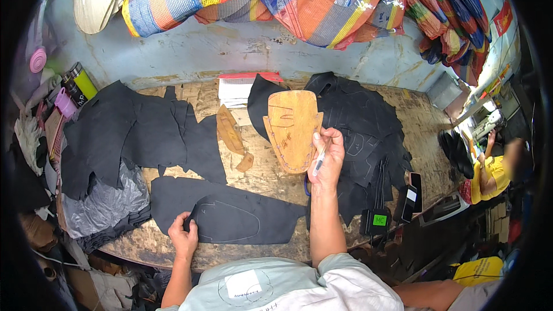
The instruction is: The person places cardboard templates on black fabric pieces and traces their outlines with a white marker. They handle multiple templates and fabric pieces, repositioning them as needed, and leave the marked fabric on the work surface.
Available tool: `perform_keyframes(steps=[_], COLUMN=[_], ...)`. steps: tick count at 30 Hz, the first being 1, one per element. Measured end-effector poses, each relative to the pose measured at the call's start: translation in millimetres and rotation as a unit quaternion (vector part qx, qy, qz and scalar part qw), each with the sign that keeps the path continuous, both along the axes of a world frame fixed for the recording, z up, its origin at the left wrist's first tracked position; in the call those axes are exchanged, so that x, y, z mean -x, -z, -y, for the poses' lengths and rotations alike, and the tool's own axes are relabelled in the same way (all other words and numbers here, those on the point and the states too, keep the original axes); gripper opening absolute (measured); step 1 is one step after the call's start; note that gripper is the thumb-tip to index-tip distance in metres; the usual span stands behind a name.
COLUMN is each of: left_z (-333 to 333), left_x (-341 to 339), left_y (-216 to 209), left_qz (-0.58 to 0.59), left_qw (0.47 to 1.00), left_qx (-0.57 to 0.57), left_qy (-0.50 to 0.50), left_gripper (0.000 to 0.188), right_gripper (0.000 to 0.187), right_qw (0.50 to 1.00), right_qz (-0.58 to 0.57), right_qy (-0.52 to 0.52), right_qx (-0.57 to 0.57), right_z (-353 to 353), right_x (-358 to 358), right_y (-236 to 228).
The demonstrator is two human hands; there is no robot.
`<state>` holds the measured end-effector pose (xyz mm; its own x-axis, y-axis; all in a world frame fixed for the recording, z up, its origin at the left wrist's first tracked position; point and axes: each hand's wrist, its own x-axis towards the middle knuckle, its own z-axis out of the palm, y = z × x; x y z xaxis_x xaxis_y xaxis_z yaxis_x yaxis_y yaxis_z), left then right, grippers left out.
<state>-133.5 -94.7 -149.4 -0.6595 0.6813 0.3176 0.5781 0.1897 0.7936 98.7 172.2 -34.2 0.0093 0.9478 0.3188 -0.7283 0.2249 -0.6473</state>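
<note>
Black sheet (282, 219) on surface (259, 181): one pale outline (257, 219) drawn, remainder apparently still to mark, left hand (183, 234) pinching its near edge; tan template (292, 129) raised, pinched with pen (318, 165) in right hand (330, 158).

The left forearm (177, 282) crosses the near edge of the worktop (429, 126) left of its middle, and the left hand (183, 235) sits low just inside that edge, back upward, fingers curled and thumb drawn toward them in a pinch. The right forearm (327, 224) extends farther, pointing almost straight at the far edge, its wrist only slightly bent. Above the middle of the worktop, the right hand (328, 158) is raised, thumb on the left, fingers folded into a grip.
</note>
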Motion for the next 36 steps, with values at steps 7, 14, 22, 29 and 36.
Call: perform_keyframes(steps=[7,14,22,29,36], left_z=[1,1,0,1,-1], left_x=[0,-1,-1,-2,-2], left_y=[0,-1,-4,-7,-9], left_qz=[0.010,0.014,-0.024,-0.005,-0.017], left_qw=[1.000,1.000,1.000,1.000,1.000], left_qx=[0.004,0.004,0.005,0.018,0.017], left_qy=[-0.001,-0.004,0.003,-0.005,-0.010], left_gripper=[0.018,0.018,0.019,0.016,0.014], right_gripper=[0.015,0.016,0.014,0.026,0.032], right_qw=[0.995,0.985,0.973,0.943,0.925], right_qz=[0.008,0.032,0.126,0.240,0.287], right_qy=[0.099,0.167,0.192,0.222,0.249], right_qx=[-0.001,0.015,0.040,0.060,-0.007], right_z=[-23,-77,-139,-181,-217], right_x=[-16,-46,-50,-39,-28], right_y=[14,30,51,75,88])
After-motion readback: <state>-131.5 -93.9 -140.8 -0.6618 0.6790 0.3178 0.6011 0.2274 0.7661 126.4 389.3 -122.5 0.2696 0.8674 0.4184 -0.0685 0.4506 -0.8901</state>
